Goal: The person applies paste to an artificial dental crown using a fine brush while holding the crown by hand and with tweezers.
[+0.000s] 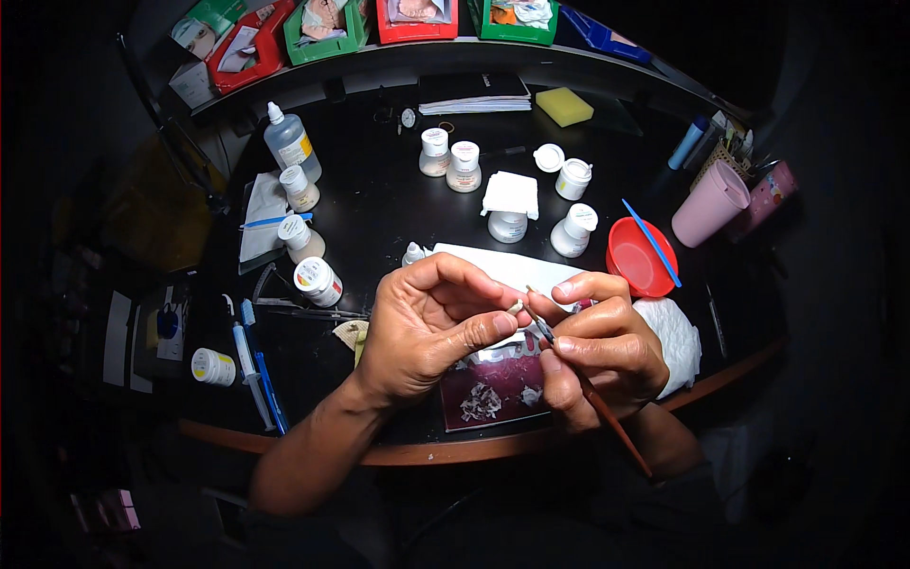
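My left hand point(417, 327) pinches a small cream-coloured, tooth-like piece point(515, 307) between thumb and fingertips. In my right hand point(611, 346) is a fine paintbrush point(611, 417) with a reddish-brown handle, held like a pen. Its tip points up beside the small piece; whether they touch I cannot tell. Beneath both hands lies a dark red, shiny slab point(459, 403) with greyish-white clumps point(482, 402) on it. A white sheet point(517, 266) lies just behind, partly hidden by my fingers.
A red bowl point(621, 258) with a blue stick across it stands right, beside crumpled white tissue point(675, 346). Several small jars, including one under folded tissue point(511, 194), stand farther back. At left are a squeeze bottle point(292, 142), a syringe point(248, 365) and a blue toothbrush point(263, 370).
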`<state>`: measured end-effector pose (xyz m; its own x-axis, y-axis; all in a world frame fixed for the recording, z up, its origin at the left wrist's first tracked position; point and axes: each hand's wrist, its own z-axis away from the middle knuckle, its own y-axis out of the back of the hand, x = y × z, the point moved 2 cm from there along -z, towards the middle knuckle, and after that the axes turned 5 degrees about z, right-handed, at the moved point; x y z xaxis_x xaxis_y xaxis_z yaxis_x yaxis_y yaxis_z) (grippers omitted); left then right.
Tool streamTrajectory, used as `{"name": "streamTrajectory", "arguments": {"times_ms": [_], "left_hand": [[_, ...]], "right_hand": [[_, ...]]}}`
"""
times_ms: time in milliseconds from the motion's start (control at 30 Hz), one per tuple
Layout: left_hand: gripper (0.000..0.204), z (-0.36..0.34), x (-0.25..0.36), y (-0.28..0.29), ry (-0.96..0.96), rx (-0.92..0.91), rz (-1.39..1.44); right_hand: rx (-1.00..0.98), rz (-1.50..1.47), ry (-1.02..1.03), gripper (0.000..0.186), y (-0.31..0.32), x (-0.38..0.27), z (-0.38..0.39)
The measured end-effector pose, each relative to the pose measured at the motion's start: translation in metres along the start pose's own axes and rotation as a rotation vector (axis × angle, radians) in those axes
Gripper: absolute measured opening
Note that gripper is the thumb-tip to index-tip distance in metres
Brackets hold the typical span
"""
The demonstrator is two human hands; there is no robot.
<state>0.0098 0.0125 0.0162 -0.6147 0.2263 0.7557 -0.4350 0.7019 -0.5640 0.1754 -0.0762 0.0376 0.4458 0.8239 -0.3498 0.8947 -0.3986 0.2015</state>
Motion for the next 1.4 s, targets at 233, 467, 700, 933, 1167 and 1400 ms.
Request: {"name": "streamTrajectory", "arguments": {"times_ms": [233, 467, 700, 933, 1167, 1400], "left_hand": [[0.025, 0.003, -0.004, 0.002, 0.001, -0.001, 0.01], [0.025, 0.003, -0.006, 0.0, 0.014, 0.023, 0.029], [0.025, 0.003, -0.006, 0.001, 0.018, 0.023, 0.035], [0.026, 0.003, -0.006, 0.002, 0.013, -0.004, 0.045], [0.028, 0.003, -0.007, 0.003, 0.013, 0.0, 0.052], [0.029, 0.003, -0.007, 0.004, 0.016, -0.006, 0.057]], "right_hand": [[-0.022, 0.077, 0.02, 0.031, -0.001, -0.005, 0.003], [-0.041, 0.112, -0.001, 0.031, 0.001, -0.007, 0.004], [-0.045, 0.101, -0.012, 0.03, 0.0, -0.007, 0.006], [-0.055, 0.096, -0.002, 0.03, 0.001, -0.008, 0.003], [-0.053, 0.114, -0.019, 0.03, 0.0, -0.011, 0.002], [-0.056, 0.12, -0.009, 0.028, 0.001, -0.011, 0.004]]}}
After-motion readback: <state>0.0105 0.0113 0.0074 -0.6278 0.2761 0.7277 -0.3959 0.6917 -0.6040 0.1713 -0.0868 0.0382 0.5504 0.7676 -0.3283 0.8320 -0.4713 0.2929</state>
